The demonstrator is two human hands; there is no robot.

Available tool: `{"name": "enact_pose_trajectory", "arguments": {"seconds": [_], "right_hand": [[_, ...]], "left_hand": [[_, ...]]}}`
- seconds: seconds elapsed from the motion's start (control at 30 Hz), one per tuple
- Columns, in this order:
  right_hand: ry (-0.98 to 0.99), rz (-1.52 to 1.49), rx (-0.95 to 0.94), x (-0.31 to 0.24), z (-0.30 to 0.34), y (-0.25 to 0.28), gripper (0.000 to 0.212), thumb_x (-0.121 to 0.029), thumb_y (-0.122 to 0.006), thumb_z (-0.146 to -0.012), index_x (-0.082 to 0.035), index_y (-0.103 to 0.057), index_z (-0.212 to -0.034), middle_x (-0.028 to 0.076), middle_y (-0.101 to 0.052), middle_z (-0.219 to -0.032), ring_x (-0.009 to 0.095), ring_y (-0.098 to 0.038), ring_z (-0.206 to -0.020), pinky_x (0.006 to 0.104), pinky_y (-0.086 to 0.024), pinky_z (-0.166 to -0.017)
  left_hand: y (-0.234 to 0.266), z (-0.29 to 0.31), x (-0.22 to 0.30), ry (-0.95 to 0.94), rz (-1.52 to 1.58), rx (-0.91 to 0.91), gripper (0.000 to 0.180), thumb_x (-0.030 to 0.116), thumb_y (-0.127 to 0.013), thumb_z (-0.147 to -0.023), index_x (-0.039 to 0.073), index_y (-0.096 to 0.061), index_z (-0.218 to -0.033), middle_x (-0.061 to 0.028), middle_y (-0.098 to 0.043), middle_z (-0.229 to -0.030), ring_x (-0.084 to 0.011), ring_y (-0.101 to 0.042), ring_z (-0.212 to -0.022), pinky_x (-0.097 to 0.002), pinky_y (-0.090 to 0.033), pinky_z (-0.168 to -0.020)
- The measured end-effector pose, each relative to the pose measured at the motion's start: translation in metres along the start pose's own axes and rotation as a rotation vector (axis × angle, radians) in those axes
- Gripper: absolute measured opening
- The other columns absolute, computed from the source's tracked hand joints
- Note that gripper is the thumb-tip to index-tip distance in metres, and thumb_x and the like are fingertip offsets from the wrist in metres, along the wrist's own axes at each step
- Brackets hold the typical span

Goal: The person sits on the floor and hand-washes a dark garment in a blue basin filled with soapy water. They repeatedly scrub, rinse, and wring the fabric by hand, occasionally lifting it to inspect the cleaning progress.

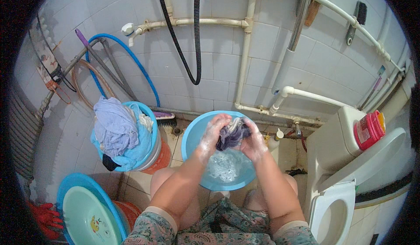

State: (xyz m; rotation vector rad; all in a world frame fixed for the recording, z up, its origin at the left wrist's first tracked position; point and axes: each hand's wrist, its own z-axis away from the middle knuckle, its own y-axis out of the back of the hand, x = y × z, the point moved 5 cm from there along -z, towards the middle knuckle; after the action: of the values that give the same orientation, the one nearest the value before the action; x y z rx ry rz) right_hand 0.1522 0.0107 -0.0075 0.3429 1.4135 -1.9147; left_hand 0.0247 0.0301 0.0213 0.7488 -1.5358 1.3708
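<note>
The left hand (213, 133) and right hand (253, 145), both lathered, grip a dark cloth (232, 139) above the blue basin (190, 145) of sudsy water (223, 166); hand-washing appears under way, the next move likely calling for firm, even pressure.

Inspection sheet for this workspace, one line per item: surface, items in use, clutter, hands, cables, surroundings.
Surface: tiled floor, partly visible.
Items in use: dark cloth held above a light blue basin containing sudsy water.
Clutter: lavender cloth heaped on a laundry bucket; pale green basin inside a blue tub; red gloves.
Hands: left hand and right hand both grip the dark cloth; foam on both wrists.
Cables/hoses: black ribbed hose hanging; blue hose curving at left.
Surroundings: tiled wall, water pipes, toilet with lid raised.
</note>
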Motion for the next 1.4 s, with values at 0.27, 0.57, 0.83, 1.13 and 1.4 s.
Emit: {"name": "enact_pose_trajectory", "arguments": {"seconds": [0.27,0.57,0.83,1.13,1.4], "right_hand": [[0.420,-0.109,0.115,-0.017,-0.004,0.013,0.023,-0.006,-0.057,-0.078,-0.009,-0.046,-0.098,0.006,-0.054,-0.088,0.022,-0.055,-0.083,0.0360,-0.047,-0.073],[1.078,1.063,0.013,-0.018,0.055,-0.062,0.034,-0.009,-0.062,-0.062,-0.006,-0.057,-0.095,0.012,-0.056,-0.094,0.027,-0.056,-0.089,0.0343,-0.045,-0.079],[1.090,1.058,0.166,0.002,0.018,-0.049,0.027,-0.017,-0.072,-0.058,-0.012,-0.060,-0.082,0.011,-0.058,-0.080,0.032,-0.056,-0.079,0.0432,-0.045,-0.071],[0.942,0.973,0.202,0.017,0.021,-0.051,0.034,-0.014,-0.063,-0.076,-0.006,-0.054,-0.107,0.008,-0.057,-0.089,0.020,-0.055,-0.082,0.0326,-0.045,-0.074],[-0.069,-0.104,-0.159,0.039,-0.002,-0.003,0.041,-0.036,-0.053,-0.082,-0.013,-0.051,-0.116,0.008,-0.053,-0.114,0.025,-0.052,-0.101,0.0443,-0.042,-0.084]], "left_hand": [[-0.015,0.013,-0.016,0.307,0.477,0.056,0.039,0.042,-0.045,-0.089,0.009,-0.050,-0.109,-0.0059,-0.057,-0.095,-0.0193,-0.057,-0.089,-0.0368,-0.046,-0.081],[0.011,-0.004,-0.034,0.403,0.606,0.022,0.026,0.036,-0.050,-0.088,0.012,-0.059,-0.089,-0.0048,-0.063,-0.086,-0.0181,-0.061,-0.076,-0.0339,-0.051,-0.073],[-0.011,0.032,-0.042,0.201,0.601,0.224,0.022,0.034,-0.053,-0.086,0.012,-0.056,-0.089,-0.0040,-0.059,-0.084,-0.0161,-0.058,-0.076,-0.0318,-0.049,-0.070],[0.019,0.009,-0.059,0.233,0.489,0.346,0.023,0.030,-0.048,-0.088,0.008,-0.056,-0.091,-0.0064,-0.060,-0.086,-0.0177,-0.059,-0.076,-0.0349,-0.050,-0.069],[0.008,0.009,0.000,-0.095,0.353,0.282,0.020,0.028,-0.054,-0.085,0.010,-0.054,-0.091,-0.0025,-0.054,-0.084,-0.0153,-0.057,-0.078,-0.0323,-0.048,-0.069]]}}
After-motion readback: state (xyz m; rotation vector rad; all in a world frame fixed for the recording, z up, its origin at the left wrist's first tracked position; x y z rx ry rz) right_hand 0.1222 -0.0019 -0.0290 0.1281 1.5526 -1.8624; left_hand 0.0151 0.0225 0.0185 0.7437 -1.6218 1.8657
